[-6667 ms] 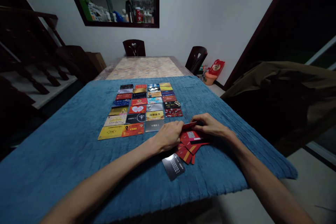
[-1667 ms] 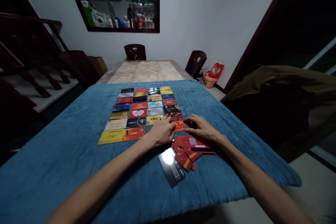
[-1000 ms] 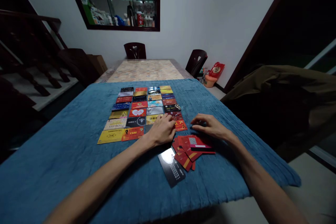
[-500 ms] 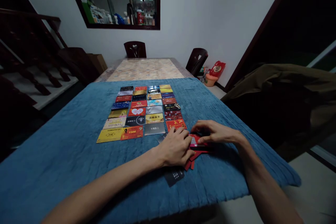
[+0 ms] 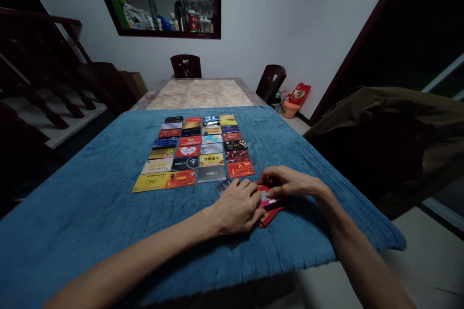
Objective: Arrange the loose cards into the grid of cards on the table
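A loose stack of plastic cards, mostly red (image 5: 270, 202), lies on the blue cloth at the near right. My left hand (image 5: 237, 207) curls around its left side with bent fingers. From the right, my right hand (image 5: 284, 182) grips the stack, thumb on the top card and fingers at the far edge. A dark card (image 5: 222, 187) pokes out beyond my left hand, the rest of it covered. Further left, several cards lie face up in four columns, with a red card (image 5: 241, 169), a grey card (image 5: 211, 174) and a yellow card (image 5: 150, 182) in the nearest row.
The blue cloth (image 5: 90, 217) covers the near part of a marble-patterned table (image 5: 203, 92). Dark chairs (image 5: 185, 66) stand around it. A brown garment (image 5: 391, 106) hangs at the right. Behind are a glass-shelved wall niche (image 5: 170, 36) and, at left, a stair railing (image 5: 39, 17).
The dark card that stuck out on the near side of my left hand is out of sight. The red cards sit closer together between my hands. My right hand has shifted slightly left.
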The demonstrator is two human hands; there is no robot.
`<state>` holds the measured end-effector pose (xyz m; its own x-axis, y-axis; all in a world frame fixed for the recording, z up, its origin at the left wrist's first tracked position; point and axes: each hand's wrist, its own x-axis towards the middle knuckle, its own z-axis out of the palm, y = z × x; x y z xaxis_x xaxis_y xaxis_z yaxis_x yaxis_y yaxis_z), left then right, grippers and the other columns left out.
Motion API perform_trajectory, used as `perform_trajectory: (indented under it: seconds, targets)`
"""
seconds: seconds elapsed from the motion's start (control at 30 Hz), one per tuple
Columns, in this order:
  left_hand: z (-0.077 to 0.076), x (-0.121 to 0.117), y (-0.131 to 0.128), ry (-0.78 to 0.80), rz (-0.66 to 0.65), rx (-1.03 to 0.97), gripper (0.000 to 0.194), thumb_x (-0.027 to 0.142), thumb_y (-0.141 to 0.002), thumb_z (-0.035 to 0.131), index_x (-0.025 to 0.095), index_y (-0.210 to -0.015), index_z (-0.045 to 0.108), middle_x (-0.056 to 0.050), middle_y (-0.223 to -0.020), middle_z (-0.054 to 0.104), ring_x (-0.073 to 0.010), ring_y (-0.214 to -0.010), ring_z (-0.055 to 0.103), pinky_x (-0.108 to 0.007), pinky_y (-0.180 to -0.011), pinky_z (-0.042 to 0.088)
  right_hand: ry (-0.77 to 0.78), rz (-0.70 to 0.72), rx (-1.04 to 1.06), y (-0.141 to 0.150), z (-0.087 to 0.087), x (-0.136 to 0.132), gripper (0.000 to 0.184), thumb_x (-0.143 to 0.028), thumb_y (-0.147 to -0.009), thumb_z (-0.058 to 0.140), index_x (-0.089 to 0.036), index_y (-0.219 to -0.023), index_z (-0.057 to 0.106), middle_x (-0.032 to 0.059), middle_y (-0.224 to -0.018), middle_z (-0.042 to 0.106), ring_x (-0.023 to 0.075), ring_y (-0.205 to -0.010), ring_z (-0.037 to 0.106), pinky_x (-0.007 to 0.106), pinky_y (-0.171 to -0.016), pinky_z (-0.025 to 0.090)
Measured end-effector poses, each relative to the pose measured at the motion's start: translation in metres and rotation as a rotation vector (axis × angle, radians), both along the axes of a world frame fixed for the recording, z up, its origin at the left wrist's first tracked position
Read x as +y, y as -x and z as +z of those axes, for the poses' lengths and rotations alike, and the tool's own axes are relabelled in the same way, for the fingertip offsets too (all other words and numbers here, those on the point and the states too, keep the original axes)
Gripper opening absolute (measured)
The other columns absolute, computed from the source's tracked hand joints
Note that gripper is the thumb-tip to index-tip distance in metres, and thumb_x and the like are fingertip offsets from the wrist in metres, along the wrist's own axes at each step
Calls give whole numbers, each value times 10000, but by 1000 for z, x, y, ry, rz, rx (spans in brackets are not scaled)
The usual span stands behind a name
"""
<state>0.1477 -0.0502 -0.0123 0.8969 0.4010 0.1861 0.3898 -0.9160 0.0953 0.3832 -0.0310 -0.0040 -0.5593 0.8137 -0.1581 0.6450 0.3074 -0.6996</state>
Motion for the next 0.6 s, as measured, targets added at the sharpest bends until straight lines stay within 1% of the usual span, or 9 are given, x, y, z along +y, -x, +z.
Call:
perform_trajectory:
  seconds: [0.1,0.2,0.27,0.4,0.5,0.6]
  targets:
    - [-3,0,10,9,3,-87,265,346,-977,477,137,-1048,624,-124,-1124,640,-260,-1035,545,-407,-911,437,-1,-7,-10,0,0,0,257,-346,-793,690,-177,-985,661,-9,-774,580,126,-680,501,228,-577,397]
    - [-8,-2,17,-6,10,-175,279,355,-957,505,131,-1083,616,-130,-1158,635,-271,-1058,534,-420,-924,430,-4,-11,-30,0,1,-1,267,-356,-797,687,-169,-985,658,-7,-776,585,127,-674,503,234,-579,400]
    - [-10,-3,20,-26,10,-196,298,366,-956,502,133,-1106,612,-137,-1167,632,-282,-1076,534,-431,-932,428,-57,0,-42,0,2,-1,276,-388,-816,679,-174,-990,666,6,-807,603,141,-709,527,245,-609,417]
    - [-10,-2,22,-66,43,-168,329,380,-975,454,129,-1116,613,-152,-1148,637,-295,-1080,550,-440,-939,434,-208,22,-37,3,6,-1,290,-426,-846,670,-191,-1017,687,46,-948,642,185,-851,580,296,-757,460]
    - [-9,-1,23,-74,78,-121,411,448,-970,463,108,-1154,603,-168,-1160,631,-304,-1068,556,-442,-929,442,-213,50,-36,6,6,-1,341,-416,-831,693,-195,-1091,686,59,-1032,635,203,-912,594,320,-821,465]
    - [-9,-1,23,-69,94,-50,489,507,-962,469,100,-1205,585,-167,-1133,632,-302,-1028,561,-444,-906,448,-190,78,-38,9,5,-1,381,-413,-829,702,-189,-1136,681,68,-1087,620,214,-950,596,332,-847,465]
